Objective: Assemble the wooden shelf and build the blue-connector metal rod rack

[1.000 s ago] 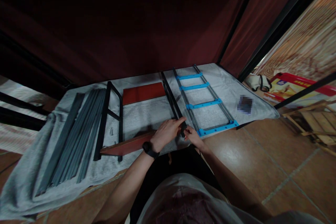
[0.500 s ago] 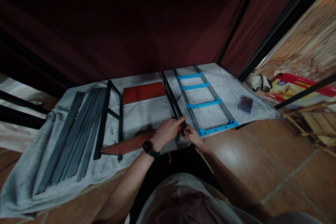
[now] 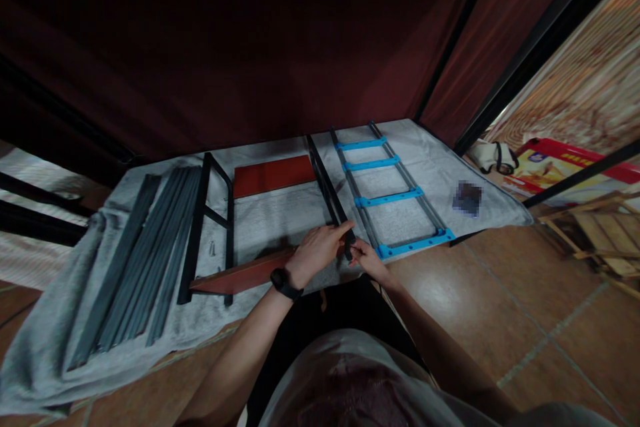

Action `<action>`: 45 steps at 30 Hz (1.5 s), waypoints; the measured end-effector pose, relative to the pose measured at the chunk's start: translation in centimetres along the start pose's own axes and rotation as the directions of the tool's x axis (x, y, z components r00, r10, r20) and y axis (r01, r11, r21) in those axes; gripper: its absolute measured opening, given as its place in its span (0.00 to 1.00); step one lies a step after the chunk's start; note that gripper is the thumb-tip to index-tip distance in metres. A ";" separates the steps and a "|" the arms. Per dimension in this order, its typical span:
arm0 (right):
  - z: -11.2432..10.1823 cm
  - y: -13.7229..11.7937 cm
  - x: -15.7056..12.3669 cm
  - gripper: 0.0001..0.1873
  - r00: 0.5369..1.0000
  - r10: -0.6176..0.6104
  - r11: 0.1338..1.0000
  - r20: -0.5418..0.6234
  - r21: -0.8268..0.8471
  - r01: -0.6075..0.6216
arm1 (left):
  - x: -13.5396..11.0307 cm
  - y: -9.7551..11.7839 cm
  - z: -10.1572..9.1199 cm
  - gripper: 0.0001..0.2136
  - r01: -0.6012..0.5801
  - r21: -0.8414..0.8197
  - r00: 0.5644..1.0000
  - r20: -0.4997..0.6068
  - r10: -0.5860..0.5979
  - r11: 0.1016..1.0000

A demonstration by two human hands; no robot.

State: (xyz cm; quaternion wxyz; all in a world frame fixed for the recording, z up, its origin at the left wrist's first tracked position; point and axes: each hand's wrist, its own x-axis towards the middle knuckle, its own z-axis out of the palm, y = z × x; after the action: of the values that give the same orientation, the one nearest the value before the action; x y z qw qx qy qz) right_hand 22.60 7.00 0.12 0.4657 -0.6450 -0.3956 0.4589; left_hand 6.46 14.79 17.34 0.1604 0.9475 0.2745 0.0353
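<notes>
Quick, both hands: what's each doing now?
Left hand: closed on the black bar at its near end.
Right hand: fingertips at that bar end; grip cannot be told.

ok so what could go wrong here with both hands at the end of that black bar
1. The left hand grips the near end of the black bar, with the right hand close beside it; a slip could pinch fingers.
2. The red-brown board looks tilted on the grey cloth and might slide.
3. The small screws lie loose on the cloth and could get lost in its folds.
</notes>
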 end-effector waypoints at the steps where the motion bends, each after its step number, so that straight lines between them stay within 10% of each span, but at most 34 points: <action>1: 0.0 0.0 0.0 0.08 1.000 -0.001 1.000 0.004 -0.013 0.001 | 0.0 0.0 0.0 0.25 0.002 0.003 1.000 -0.003 -0.002 1.000; 8: -0.1 -0.5 0.0 0.13 0.999 0.019 0.981 -0.027 -0.193 -0.024 | 0.1 -0.1 -0.2 0.24 0.033 -0.001 0.999 0.002 -0.033 0.999; 16: 0.3 0.6 0.2 0.10 0.999 0.040 0.996 0.004 0.080 -0.040 | 0.0 -0.1 0.0 0.24 0.019 -0.009 1.000 0.000 -0.019 1.000; 45: 0.5 -0.2 -0.1 0.10 0.995 0.095 0.979 0.032 0.178 -0.100 | 0.0 -0.1 -0.2 0.24 0.031 -0.013 0.999 0.012 -0.030 0.999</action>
State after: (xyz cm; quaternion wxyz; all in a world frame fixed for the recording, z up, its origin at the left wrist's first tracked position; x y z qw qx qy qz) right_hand 22.09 7.04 0.29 0.4942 -0.6137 -0.3261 0.5223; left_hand 6.38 14.91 17.55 0.1686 0.9423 0.2877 0.0291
